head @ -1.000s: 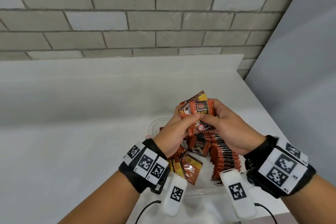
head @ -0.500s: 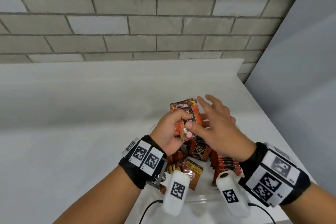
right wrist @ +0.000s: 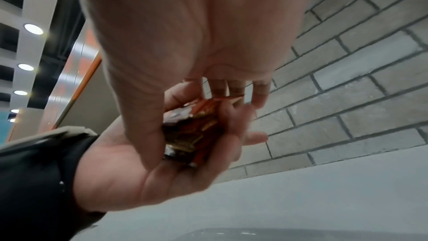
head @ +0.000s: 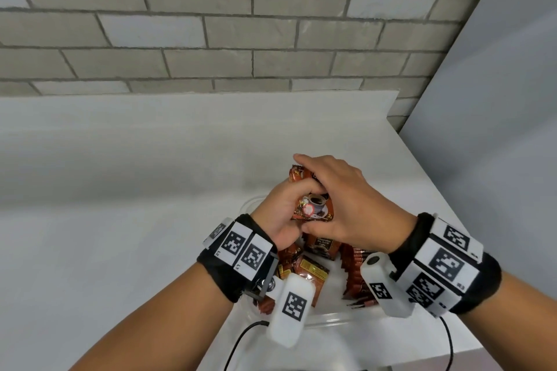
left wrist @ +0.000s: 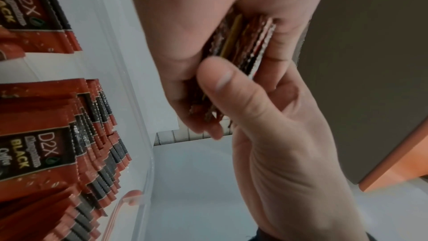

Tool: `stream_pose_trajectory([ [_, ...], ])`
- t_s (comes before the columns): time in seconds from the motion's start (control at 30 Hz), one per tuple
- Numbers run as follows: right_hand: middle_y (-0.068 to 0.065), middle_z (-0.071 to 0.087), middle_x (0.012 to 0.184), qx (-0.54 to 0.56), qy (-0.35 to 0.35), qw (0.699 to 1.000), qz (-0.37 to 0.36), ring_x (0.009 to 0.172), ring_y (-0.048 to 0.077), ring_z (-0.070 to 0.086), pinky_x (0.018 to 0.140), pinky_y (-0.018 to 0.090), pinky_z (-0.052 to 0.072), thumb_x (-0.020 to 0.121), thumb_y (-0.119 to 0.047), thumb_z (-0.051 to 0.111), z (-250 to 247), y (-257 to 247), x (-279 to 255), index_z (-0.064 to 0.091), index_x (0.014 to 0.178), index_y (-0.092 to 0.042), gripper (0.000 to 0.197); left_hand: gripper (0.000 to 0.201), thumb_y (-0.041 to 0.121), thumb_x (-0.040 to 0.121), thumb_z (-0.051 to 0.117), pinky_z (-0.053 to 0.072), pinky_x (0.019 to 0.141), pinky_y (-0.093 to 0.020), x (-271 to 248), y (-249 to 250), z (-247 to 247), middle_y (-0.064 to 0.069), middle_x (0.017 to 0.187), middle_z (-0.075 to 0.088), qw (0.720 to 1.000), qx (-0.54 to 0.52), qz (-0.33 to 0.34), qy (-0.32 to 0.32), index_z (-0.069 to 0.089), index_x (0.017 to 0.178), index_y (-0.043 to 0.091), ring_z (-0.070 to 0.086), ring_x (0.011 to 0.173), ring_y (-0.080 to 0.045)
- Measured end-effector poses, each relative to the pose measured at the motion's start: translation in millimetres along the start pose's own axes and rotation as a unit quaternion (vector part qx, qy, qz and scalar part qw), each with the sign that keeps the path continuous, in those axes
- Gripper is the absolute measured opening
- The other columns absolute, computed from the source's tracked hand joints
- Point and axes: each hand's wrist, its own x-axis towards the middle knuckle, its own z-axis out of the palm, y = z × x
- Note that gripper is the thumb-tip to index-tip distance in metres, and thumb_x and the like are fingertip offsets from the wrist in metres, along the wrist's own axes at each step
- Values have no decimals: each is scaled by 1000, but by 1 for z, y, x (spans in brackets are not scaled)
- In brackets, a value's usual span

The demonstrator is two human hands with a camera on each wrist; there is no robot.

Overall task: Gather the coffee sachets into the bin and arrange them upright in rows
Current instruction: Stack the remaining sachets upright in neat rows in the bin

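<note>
Grey brick backed the white tabletop [head: 150, 190]. Your left hand [head: 278, 211] gripped the sachet stack [head: 313, 209], right hand [head: 346, 199] clasping over it; light, slippery foil, best squeezed flat-faced.

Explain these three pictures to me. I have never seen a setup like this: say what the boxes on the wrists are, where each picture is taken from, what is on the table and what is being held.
There is no machine here, only a person with two bare hands. The wristbands with black-and-white patterns carry small white cameras.

The wide picture comes from a camera on the head, looking down at the hands. The other two come from the wrist cameras, looking along each hand from below.

On the white table stands a clear plastic bin. In it are red-and-black coffee sachets: a packed row on the right, a looser heap on the left.

The left hand grips a small stack of sachets above the bin. The right hand lies over the stack, thumb under it, apparently squaring it up.
</note>
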Motion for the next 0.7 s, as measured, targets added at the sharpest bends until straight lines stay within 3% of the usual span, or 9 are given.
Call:
stream_pose_trajectory([
  [0.13, -7, 39, 134, 37, -16, 999, -10, 121, 10, 42, 102, 33, 40, 73, -28, 78, -2, 1, 2, 17, 149, -28, 98, 7, 7, 75, 55, 50, 57, -24, 0, 1, 0, -7, 69, 61, 1000, -3, 1, 7, 61, 80, 7, 62, 65, -15],
  [0.23, -7, 39, 137, 22, -24, 999, -15, 123, 12, 41, 103, 31, 39, 74, -27, 78, 1, 2, 2, 16, 150, -28, 98, 10, 6, 69, 56, 50, 56, -25, 0, -1, -2, -7, 66, 60, 1000, -4, 12, 9, 59, 79, 6, 62, 62, -16],
  [0.37, -6, 41, 132, 32, -11, 999, -20, 119, 11, 41, 101, 27, 38, 73, -23, 76, 3, 0, 3, 20, 148, -28, 94, 8, 11, 74, 56, 50, 62, -27, -2, -1, -6, -7, 69, 62, 999, -31, 12, -4, 63, 76, 9, 62, 67, -16],
  [0.47, -7, 40, 133, 41, 0, 999, -32, 120, 9, 38, 102, 26, 36, 74, -23, 76, 6, -3, 3, 17, 147, -33, 95, 6, 8, 70, 56, 49, 59, -26, -2, -1, -9, -7, 67, 58, 999, -23, 28, 10, 60, 74, 9, 61, 64, -16],
  [0.57, -9, 40, 132, 48, 4, 998, -36, 120, 8, 39, 102, 27, 38, 74, -23, 76, 9, -4, 5, 16, 143, -39, 93, 12, 11, 66, 63, 45, 64, -29, -4, -1, -12, -9, 72, 57, 999, -15, 33, 15, 61, 78, 9, 59, 68, -17],
  [0.63, -11, 39, 135, 50, 0, 998, -41, 122, 5, 35, 104, 22, 34, 74, -29, 78, 11, -4, 4, 16, 142, -40, 93, 7, 9, 67, 62, 46, 62, -28, -6, -2, -16, -8, 70, 58, 999, -14, 41, 22, 64, 74, 11, 59, 66, -17],
  [0.7, -16, 35, 136, 80, 8, 997, -19, 125, -1, 29, 103, 12, 26, 73, -45, 76, 8, -4, 2, 18, 142, -42, 90, 13, 8, 72, 60, 51, 62, -28, -6, -3, -22, -12, 76, 63, 998, -14, 57, 33, 68, 82, 10, 62, 69, -20],
])
